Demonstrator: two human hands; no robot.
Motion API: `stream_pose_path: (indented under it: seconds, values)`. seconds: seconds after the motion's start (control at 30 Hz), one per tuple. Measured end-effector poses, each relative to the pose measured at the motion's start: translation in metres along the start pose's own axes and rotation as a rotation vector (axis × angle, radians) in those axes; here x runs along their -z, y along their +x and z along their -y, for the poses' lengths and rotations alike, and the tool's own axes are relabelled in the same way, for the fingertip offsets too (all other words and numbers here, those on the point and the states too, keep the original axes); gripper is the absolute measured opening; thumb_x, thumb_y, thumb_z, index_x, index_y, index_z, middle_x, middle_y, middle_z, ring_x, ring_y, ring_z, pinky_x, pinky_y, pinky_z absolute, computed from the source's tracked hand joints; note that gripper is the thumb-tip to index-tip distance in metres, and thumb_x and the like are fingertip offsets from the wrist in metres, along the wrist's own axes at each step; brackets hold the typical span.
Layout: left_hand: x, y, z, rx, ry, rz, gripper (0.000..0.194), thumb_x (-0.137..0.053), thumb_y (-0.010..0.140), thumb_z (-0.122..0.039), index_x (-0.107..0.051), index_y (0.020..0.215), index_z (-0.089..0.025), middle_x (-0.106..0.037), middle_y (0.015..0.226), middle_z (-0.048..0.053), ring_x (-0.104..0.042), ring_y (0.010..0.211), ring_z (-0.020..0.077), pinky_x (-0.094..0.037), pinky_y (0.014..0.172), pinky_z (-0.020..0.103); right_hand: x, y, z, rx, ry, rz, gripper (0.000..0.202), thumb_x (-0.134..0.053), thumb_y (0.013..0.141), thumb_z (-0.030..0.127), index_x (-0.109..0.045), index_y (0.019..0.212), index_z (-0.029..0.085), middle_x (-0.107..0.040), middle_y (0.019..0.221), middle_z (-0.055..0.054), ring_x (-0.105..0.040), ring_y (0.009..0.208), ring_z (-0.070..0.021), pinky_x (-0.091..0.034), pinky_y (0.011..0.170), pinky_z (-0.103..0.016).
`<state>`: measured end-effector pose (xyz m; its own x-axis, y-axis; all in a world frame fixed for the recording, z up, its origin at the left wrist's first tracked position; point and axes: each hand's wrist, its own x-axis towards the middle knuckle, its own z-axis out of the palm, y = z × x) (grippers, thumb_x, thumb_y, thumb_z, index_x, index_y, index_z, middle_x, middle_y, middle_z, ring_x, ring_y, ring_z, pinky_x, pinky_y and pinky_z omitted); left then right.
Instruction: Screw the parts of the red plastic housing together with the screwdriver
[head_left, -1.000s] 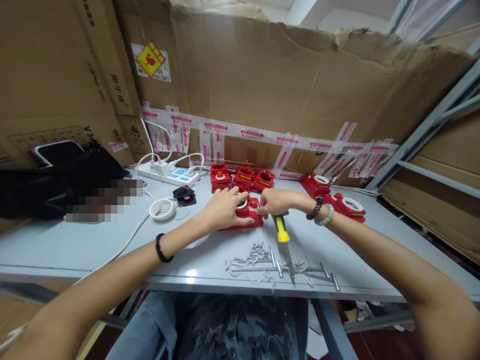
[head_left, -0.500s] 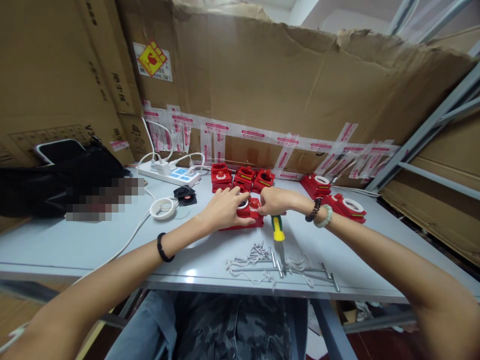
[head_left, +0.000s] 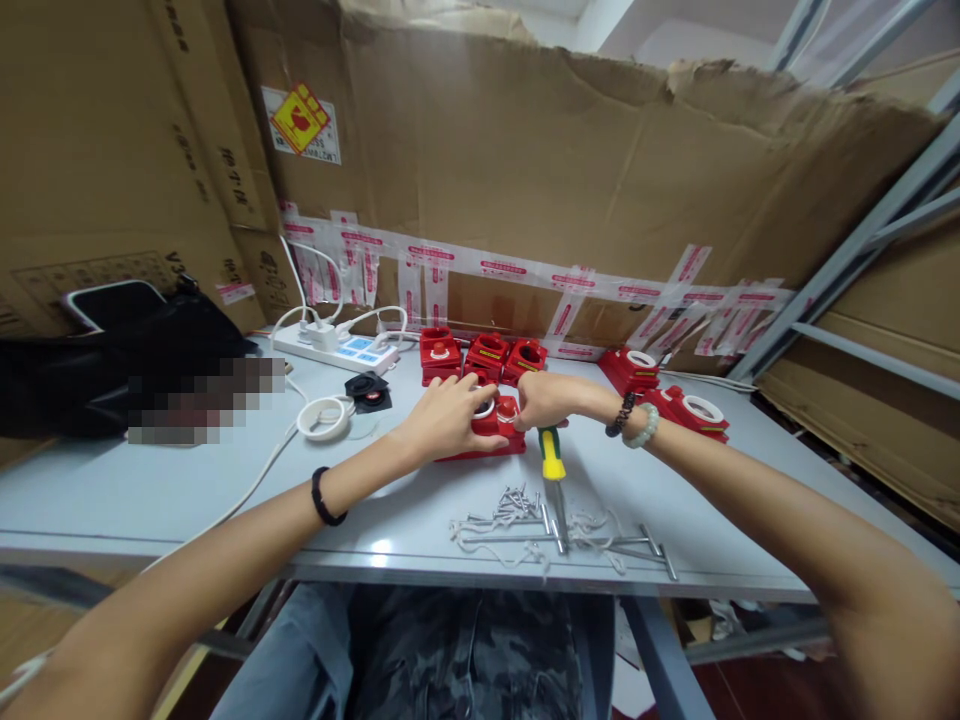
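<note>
A red device (head_left: 481, 447) with a round opening and a knob lies on the light table. My left hand (head_left: 444, 420) is wrapped round its left side, the thumb along the front. At its right end, my right hand (head_left: 546, 400) also has a screwdriver (head_left: 553, 457) with a green and yellow handle; the shaft points toward the table's front edge, and the fingertips are by the red device's knob. Below the hands lie a pile of screws (head_left: 516, 503), metal T-shaped rods (head_left: 502, 539) and white string.
Behind stand several more red devices (head_left: 439, 352), with two having white rings (head_left: 703, 409) at the right. To the left are a power strip (head_left: 337, 350), black parts (head_left: 369, 392), a white ring roll (head_left: 324, 419) and a black bag (head_left: 120, 365). Cardboard (head_left: 487, 150) rises behind.
The view has shifted very slightly. Both hands stay at the red device, and the screwdriver's shaft has tilted a little.
</note>
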<state>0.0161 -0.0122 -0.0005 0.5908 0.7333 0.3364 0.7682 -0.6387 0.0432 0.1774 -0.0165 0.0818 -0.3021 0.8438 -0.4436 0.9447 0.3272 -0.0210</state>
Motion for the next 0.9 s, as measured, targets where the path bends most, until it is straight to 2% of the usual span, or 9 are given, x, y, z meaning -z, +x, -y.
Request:
stream_pose_path:
  seconds: [0.2, 0.37, 0.53, 0.67, 0.83, 0.9]
  values:
    - [0.0, 0.0, 0.0, 0.005, -0.013, 0.002, 0.054, -0.059, 0.074, -0.064, -0.058, 0.11, -0.022, -0.057, 0.104, 0.009, -0.057, 0.095, 0.0296, -0.042, 0.077, 0.039, 0.003, -0.002, 0.001, 0.003, 0.008, -0.024, 0.02, -0.054, 0.068, 0.029, -0.053, 0.053, 0.016, -0.05, 0.043, -0.002, -0.047, 0.043, -0.0126, -0.033, 0.041, -0.025]
    - [0.0, 0.0, 0.0, 0.013, 0.015, 0.009, 0.057, -0.058, 0.075, -0.065, -0.057, 0.112, -0.023, -0.057, 0.103, 0.009, -0.057, 0.093, 0.0289, -0.042, 0.077, 0.038, 0.007, -0.01, 0.005, 0.027, 0.011, -0.055, 0.015, -0.058, 0.066, 0.03, -0.057, 0.065, 0.015, -0.055, 0.052, -0.002, -0.049, 0.045, -0.0125, -0.034, 0.041, -0.025]
    - [-0.003, 0.0, 0.001, 0.004, 0.031, 0.0, 0.062, -0.057, 0.074, -0.068, -0.056, 0.116, -0.022, -0.057, 0.103, 0.01, -0.057, 0.09, 0.0287, -0.042, 0.076, 0.038, 0.009, -0.023, 0.003, 0.141, 0.014, -0.119, 0.018, -0.064, 0.062, 0.028, -0.057, 0.072, 0.017, -0.057, 0.061, 0.0, -0.05, 0.053, -0.0118, -0.034, 0.044, -0.023]
    - [-0.003, 0.0, 0.002, 0.008, 0.039, -0.003, 0.06, -0.054, 0.076, -0.067, -0.056, 0.115, -0.021, -0.057, 0.102, 0.01, -0.057, 0.089, 0.0281, -0.042, 0.075, 0.038, 0.011, -0.039, -0.007, 0.272, 0.135, -0.185, 0.016, -0.065, 0.065, 0.027, -0.054, 0.074, 0.019, -0.053, 0.063, 0.003, -0.045, 0.055, -0.0093, -0.032, 0.047, -0.022]
    - [-0.001, -0.001, 0.0, 0.011, 0.013, -0.014, 0.058, -0.057, 0.074, -0.066, -0.057, 0.112, -0.022, -0.058, 0.099, 0.009, -0.057, 0.088, 0.0275, -0.042, 0.075, 0.037, 0.007, -0.057, -0.029, 0.458, 0.422, -0.236, 0.022, -0.071, 0.068, 0.032, -0.057, 0.076, 0.017, -0.059, 0.075, 0.001, -0.052, 0.066, -0.0093, -0.041, 0.059, -0.022]
    - [0.0, -0.001, 0.0, 0.01, 0.015, -0.006, 0.059, -0.057, 0.074, -0.067, -0.057, 0.114, -0.022, -0.058, 0.101, 0.009, -0.057, 0.089, 0.0278, -0.043, 0.076, 0.038, 0.005, -0.062, -0.037, 0.481, 0.533, -0.345, 0.027, -0.074, 0.065, 0.035, -0.06, 0.077, 0.016, -0.06, 0.077, 0.0, -0.054, 0.068, -0.0101, -0.042, 0.061, -0.023]
